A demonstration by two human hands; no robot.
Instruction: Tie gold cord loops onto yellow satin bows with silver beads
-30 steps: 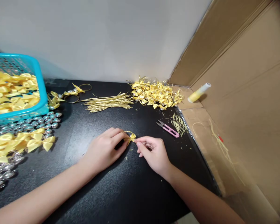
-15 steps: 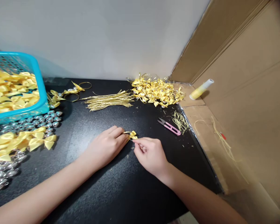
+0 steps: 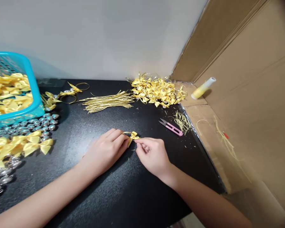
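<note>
A small yellow ribbon bow (image 3: 134, 136) with a loop of gold cord is between my two hands, just above the black table (image 3: 104, 196). My left hand (image 3: 109, 146) is closed on the bow's left side, and the gold cord arches out past its fingers. My right hand (image 3: 153, 155) pinches at the bow's right edge with thumb and forefinger; what exactly lies between those fingertips is too small to make out. Beyond the hands lies a bundle of gold cords (image 3: 109, 102). Pink thread snips (image 3: 171, 127) rest to the right.
At left stands a turquoise basket (image 3: 35, 98) of yellow bows, with silver beads (image 3: 21, 126) and loose bows (image 3: 38, 144) before it. Finished-looking bows with cord loops (image 3: 159, 91) are heaped at the back right, near cord scraps (image 3: 182, 122) and a thread cone (image 3: 203, 88). Cardboard (image 3: 247, 79) walls the right side.
The bow between my hands shows more fully now, spread out with its cord loop clearer. The hands keep nearly the same place; the whole view has shifted slightly.
</note>
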